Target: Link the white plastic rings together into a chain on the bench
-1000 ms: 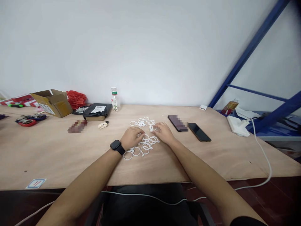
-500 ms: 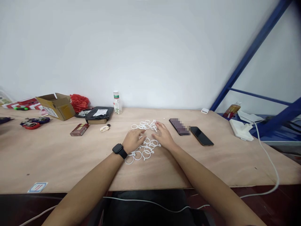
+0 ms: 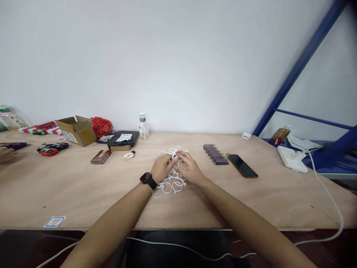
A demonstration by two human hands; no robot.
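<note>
Left hand [image 3: 161,169] and right hand [image 3: 189,168] meet over white rings [image 3: 170,187] on the table [image 3: 83,193].

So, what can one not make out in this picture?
Head view only.
White rings: partly hidden under left hand and right hand; grip too small to judge.
Block beside black phone: pixelated.
Another person's hand: cut by left edge.
Bottle label: too small.

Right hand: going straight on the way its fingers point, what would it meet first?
Most likely the pile of white plastic rings on the wooden table: the right hand points away and leftward, fingertips at the rings, with the left hand just beyond. Depth is hard to judge.
</note>
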